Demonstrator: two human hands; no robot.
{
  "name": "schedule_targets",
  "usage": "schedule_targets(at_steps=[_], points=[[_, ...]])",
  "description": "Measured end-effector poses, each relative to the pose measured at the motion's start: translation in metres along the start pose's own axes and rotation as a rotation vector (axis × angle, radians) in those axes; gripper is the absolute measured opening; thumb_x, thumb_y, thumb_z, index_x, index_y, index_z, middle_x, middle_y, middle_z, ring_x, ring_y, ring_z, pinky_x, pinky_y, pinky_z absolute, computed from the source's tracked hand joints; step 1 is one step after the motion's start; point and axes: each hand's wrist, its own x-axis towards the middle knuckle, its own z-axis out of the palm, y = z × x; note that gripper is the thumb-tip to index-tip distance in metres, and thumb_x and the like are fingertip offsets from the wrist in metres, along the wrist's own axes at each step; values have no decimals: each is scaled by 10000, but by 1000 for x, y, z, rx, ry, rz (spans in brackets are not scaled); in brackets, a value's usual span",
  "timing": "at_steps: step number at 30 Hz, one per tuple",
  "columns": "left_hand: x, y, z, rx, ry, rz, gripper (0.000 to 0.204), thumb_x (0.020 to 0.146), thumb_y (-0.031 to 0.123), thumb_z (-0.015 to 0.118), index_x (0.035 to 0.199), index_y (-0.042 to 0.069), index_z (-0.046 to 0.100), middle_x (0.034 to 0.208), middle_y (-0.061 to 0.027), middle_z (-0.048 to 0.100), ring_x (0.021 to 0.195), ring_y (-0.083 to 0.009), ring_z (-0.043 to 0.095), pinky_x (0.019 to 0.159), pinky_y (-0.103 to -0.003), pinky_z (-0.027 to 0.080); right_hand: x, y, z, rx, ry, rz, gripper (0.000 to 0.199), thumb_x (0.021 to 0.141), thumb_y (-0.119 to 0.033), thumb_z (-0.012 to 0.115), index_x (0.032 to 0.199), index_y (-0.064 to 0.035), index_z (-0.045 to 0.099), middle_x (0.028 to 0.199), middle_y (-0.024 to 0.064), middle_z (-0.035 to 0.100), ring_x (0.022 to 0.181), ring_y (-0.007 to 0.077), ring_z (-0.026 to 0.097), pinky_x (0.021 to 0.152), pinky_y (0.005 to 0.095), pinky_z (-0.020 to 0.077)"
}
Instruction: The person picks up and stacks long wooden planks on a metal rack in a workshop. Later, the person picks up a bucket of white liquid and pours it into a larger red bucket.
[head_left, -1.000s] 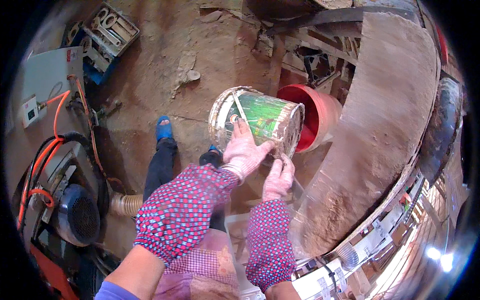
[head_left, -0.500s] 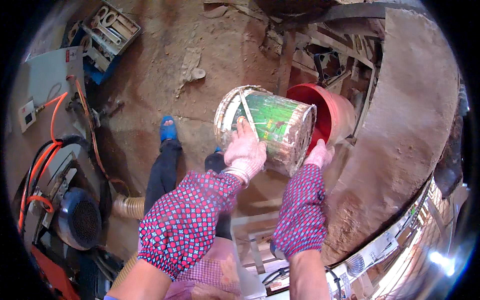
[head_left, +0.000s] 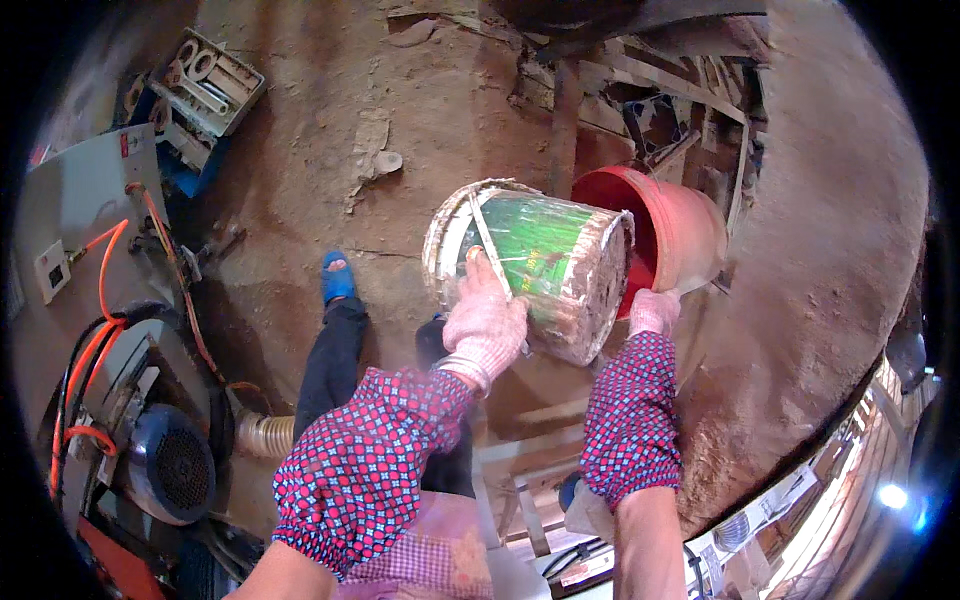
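Note:
A dirty green-and-white bucket lies tipped on its side in mid-view, crusted with pale and brown residue. Its base points right, and its rim is at the left. My left hand, in a pinkish knit glove, is closed at the white strap-like handle across the bucket's side. To the right, a red bucket is tilted with its mouth toward the green bucket's base. My right hand, also gloved, is closed on the red bucket's near rim. Patterned sleeve covers reach over both forearms.
A brown dust-covered board runs along the right. An open toolbox with wrenches stands at far left. Nearer on the left are a motor, orange hoses and a ribbed duct. Wood scraps lie beyond the red bucket.
The right hand and the red bucket's near side have shifted slightly right. The green bucket stays tipped in my left hand, nearly in place. The view has shifted a little.

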Motion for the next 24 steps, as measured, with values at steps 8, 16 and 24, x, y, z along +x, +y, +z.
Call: schedule_targets(at_steps=[8, 16, 24], points=[[-3, -6, 10, 67, 25, 39, 862, 830, 286, 656, 1464, -46, 176, 1525, -178, 246, 1327, -342, 378, 1050, -420, 409, 17, -1, 1, -40, -105, -41, 506, 785, -115, 591, 1254, 43, 486, 1231, 267, 579, 1115, 426, 575, 950, 484, 474], [-3, 0, 8, 33, 8, 22, 890, 821, 273, 646, 1482, -50, 146, 1502, -256, 287, 1363, -380, 340, 1103, -413, 339, 8, 0, 8, 158, -15, -82, 798, 751, -86, 611, 1467, -55, 260, 1384, 263, 443, 1251, 396, 475, 1074, 445, 378], [-1, -6, 20, 128, 81, 43, 847, 834, 307, 640, 1465, -47, 198, 1524, -187, 255, 1333, -335, 370, 1072, -406, 379, 5, -4, 24, 323, 78, -18, 753, 752, -86, 618, 1436, 5, 316, 1445, 255, 385, 1309, 392, 421, 1112, 417, 349]])
